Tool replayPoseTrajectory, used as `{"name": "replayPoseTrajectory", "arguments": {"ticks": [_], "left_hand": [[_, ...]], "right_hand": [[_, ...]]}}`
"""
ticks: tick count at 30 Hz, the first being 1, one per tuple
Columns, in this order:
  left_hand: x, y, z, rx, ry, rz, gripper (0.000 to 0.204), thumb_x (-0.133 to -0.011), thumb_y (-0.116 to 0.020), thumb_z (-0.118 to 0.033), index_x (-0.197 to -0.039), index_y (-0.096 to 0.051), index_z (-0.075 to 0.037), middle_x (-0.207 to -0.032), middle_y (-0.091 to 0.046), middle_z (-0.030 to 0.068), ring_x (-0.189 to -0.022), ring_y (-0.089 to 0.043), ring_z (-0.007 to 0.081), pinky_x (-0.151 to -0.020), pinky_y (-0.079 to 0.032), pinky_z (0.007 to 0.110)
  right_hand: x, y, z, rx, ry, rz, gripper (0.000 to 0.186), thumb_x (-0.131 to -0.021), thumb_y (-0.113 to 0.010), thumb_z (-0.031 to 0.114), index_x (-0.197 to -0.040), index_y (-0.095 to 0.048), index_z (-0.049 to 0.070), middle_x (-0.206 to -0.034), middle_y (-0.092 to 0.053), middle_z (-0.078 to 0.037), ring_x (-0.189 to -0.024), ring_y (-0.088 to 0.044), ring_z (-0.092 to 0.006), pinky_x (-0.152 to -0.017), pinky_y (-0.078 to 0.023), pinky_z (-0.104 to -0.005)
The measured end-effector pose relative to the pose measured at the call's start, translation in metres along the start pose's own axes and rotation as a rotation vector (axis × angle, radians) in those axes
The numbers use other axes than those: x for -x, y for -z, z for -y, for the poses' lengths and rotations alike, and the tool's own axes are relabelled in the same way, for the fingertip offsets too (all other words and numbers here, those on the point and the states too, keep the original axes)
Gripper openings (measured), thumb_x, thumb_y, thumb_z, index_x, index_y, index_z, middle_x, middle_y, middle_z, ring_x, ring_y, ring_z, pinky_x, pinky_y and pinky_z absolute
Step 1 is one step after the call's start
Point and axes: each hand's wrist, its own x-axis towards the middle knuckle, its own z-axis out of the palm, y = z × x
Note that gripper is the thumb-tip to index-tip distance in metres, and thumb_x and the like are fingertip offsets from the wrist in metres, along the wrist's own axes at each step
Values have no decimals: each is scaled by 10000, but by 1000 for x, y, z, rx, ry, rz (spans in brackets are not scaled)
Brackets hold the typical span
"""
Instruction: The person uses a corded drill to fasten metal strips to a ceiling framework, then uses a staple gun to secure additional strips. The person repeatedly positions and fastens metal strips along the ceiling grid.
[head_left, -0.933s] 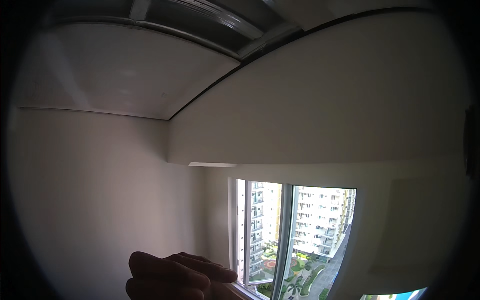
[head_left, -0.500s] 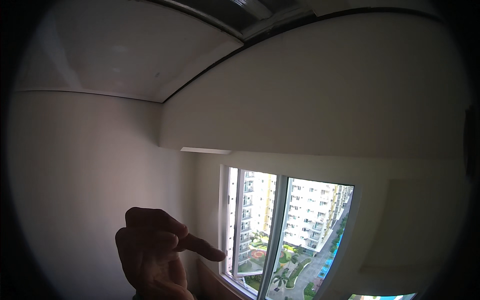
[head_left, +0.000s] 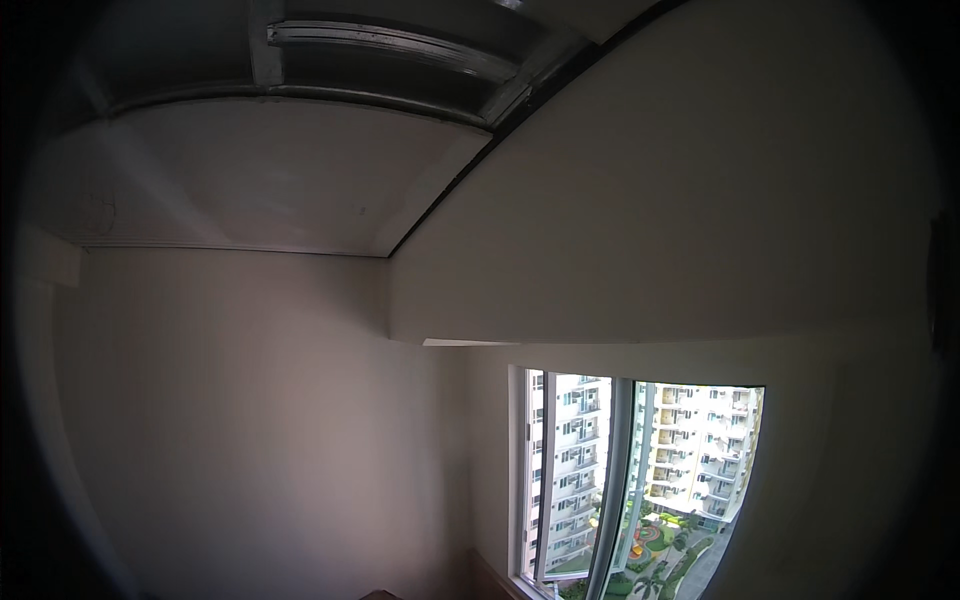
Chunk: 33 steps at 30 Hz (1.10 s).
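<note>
While the view is tilted up at the ceiling (head_left: 250, 190), neither hand is seen, so how either is held, and whether anything is gripped, cannot be told; a window (head_left: 630, 480) is set low at right, a bare wall (head_left: 250, 420) at left, metal framing (head_left: 390, 40) overhead

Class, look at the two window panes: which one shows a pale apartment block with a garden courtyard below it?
The right pane: under its pale block lies a green courtyard. The narrower left pane shows only building.
</note>
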Motion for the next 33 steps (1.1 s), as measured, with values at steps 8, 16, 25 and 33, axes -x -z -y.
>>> {"name": "replayPoseTrajectory", "arguments": {"ticks": [8, 16, 25, 33], "left_hand": [[16, -69, 40, -23, 249, 128, 496, -1120, -656, -440, -1380, -665, -17, -1254, -740, 174, -1135, -702, 289, -982, -572, 434], [43, -101, 32, 38, 357, 72, 491, -1108, -660, -445, -1351, -674, -19, -1229, -748, 175, -1112, -710, 303, -968, -575, 444], [57, -118, 30, 90, 414, 48, 486, -1094, -665, -452, -1318, -685, -21, -1200, -757, 176, -1087, -718, 318, -952, -578, 455], [62, -127, 34, 115, 419, 57, 482, -1081, -669, -457, -1288, -695, -23, -1174, -764, 177, -1064, -726, 332, -938, -581, 464]], "right_hand": [[115, -87, -118, -115, -276, 373, 641, -845, -831, 372, -1400, -736, 64, -1376, -749, -234, -1302, -716, -372, -1088, -572, -449], [216, -147, -202, -96, -516, 717, 651, -839, -835, 388, -1396, -741, 64, -1371, -751, -240, -1299, -718, -378, -1087, -574, -452], [288, -179, -262, -17, -688, 931, 663, -833, -840, 407, -1392, -746, 65, -1367, -752, -248, -1295, -721, -385, -1085, -576, -456], [331, -189, -290, 54, -787, 1034, 673, -827, -844, 423, -1389, -751, 65, -1362, -754, -255, -1292, -723, -392, -1084, -578, -458]]}}
